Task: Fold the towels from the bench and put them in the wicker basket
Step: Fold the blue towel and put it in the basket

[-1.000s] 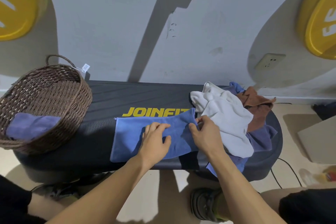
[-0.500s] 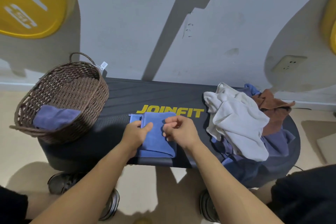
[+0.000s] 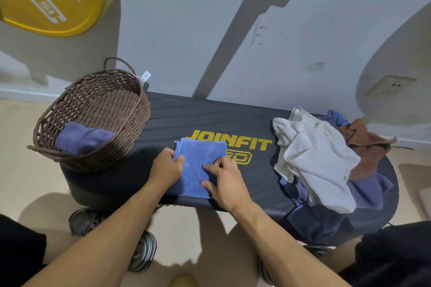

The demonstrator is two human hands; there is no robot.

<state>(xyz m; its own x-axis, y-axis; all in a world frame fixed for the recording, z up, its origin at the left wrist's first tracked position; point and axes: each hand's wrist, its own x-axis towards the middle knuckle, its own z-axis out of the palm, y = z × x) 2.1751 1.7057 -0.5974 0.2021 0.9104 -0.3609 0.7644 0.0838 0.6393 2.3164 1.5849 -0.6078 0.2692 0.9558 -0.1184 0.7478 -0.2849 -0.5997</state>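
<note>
Left fingers (image 3: 178, 158): we see them curled over the left edge of the blue towel (image 3: 200, 165), gripping that fold.
Right fingers (image 3: 211, 166): spread and laid flat on the towel's right half, pressing it down; the thumb rests near the front edge.
Left hand (image 3: 166, 169): just left of the towel, wrist toward us.
Right hand (image 3: 225, 182): over the towel's front right corner.
Blue towel: a compact folded square on the desk (image 3: 186, 114), beside the yellow lettering.
Step in hand: we judge the fold is done or nearly so, and is being flattened.
Wicker basket (image 3: 133, 123): on the left end of the desk, near the towel, with one purple towel (image 3: 84, 137) inside.
Next move: we would lift the square with both hands, keeping the layers together, and carry it left over the basket rim.
Unfolded pile (image 3: 317, 161): white, brown and purple cloths heaped on the right end, well apart from the hands.
</note>
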